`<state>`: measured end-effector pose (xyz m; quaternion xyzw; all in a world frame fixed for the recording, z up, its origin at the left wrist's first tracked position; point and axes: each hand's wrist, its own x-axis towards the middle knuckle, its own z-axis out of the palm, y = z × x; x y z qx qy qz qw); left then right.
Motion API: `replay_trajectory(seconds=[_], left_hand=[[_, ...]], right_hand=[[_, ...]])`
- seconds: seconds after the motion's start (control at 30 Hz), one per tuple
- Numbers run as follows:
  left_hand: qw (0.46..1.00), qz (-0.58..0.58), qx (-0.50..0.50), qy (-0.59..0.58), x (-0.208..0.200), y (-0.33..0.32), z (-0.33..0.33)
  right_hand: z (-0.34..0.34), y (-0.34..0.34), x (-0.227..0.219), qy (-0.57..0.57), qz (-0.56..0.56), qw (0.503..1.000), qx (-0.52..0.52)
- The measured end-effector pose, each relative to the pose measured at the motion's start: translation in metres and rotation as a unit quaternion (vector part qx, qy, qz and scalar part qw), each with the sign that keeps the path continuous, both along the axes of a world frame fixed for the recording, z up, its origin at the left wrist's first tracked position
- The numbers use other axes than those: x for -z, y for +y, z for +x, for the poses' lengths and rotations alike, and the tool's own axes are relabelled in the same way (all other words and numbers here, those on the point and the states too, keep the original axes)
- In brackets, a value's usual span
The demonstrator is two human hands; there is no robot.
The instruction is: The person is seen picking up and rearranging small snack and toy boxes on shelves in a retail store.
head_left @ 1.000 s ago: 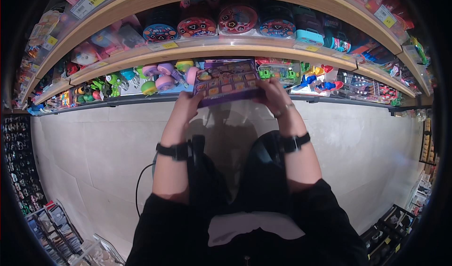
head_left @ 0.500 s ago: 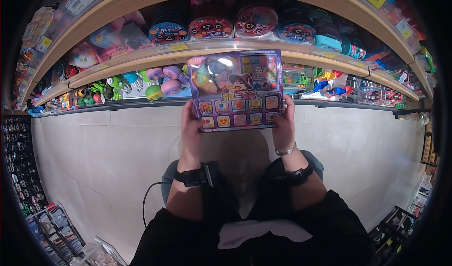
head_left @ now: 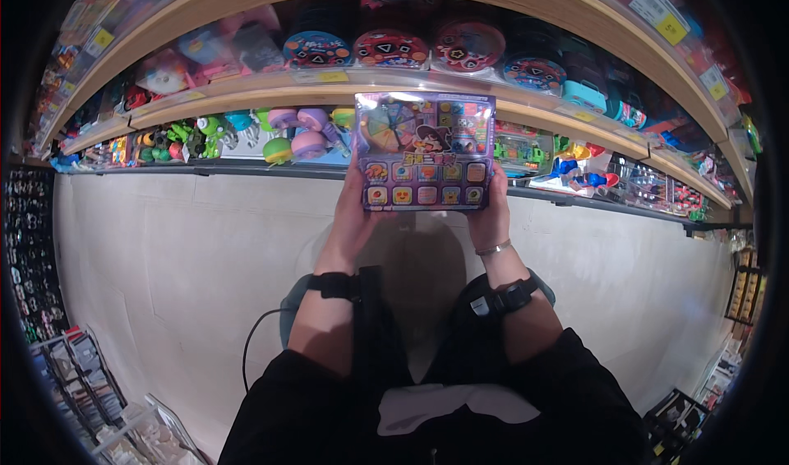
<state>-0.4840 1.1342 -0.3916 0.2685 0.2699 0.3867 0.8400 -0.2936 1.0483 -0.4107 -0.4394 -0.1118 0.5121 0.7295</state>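
Observation:
A purple boxed board game (head_left: pixel 425 157) is held up between both my hands in front of the shelves. Its front carries a coloured spinner wheel, a cartoon figure and two rows of small square pictures. My left hand (head_left: pixel 353 210) grips the box at its lower left edge, and my right hand (head_left: pixel 491 208) grips the lower right edge. Most fingers of both hands are hidden behind or under the box. The box partly covers the shelf edge and some toys behind it.
Round tins (head_left: pixel 390 48) with printed lids stand on the middle shelf. Purple and green toys (head_left: pixel 308 132) lie on the shelf below, left of the box, with blue and red toys (head_left: pixel 588 173) to the right. Pale floor (head_left: pixel 189 259) stretches below. Racks stand at both sides.
The box has moved slightly right and away from me, and tilts further back so it looks shorter. Both my hands moved with it, and their thumbs no longer lie on its front.

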Motion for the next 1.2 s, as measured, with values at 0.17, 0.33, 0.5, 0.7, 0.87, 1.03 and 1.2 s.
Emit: replay_trajectory(seconds=[0.17,0.33,0.5,0.7,0.87,1.03,1.2], left_hand=[[0.999,0.024,0.007,0.035,0.016,0.008,0.007],[0.998,0.024,-0.022,0.046,0.008,0.008,0.008],[0.998,0.041,-0.019,0.035,0.003,0.004,0.005],[0.999,0.047,-0.005,-0.023,0.005,0.008,-0.001],[0.999,0.031,-0.038,-0.012,-0.001,0.005,-0.001],[0.997,0.052,0.010,-0.050,0.004,0.005,-0.011],[0.998,0.064,-0.010,-0.021,0.001,0.004,-0.014]], right_hand=[[0.007,0.006,0.019,-0.021,0.038,0.999,0.003],[0.000,0.007,0.014,0.009,0.011,0.999,0.037],[-0.002,0.007,0.010,0.009,0.024,0.999,0.036],[-0.006,0.011,0.010,-0.015,0.067,0.996,0.052],[-0.011,0.007,0.000,-0.004,0.058,0.997,0.056],[-0.010,0.006,0.005,0.003,0.069,0.998,0.010],[-0.014,0.008,-0.001,0.001,0.068,0.998,0.005]])
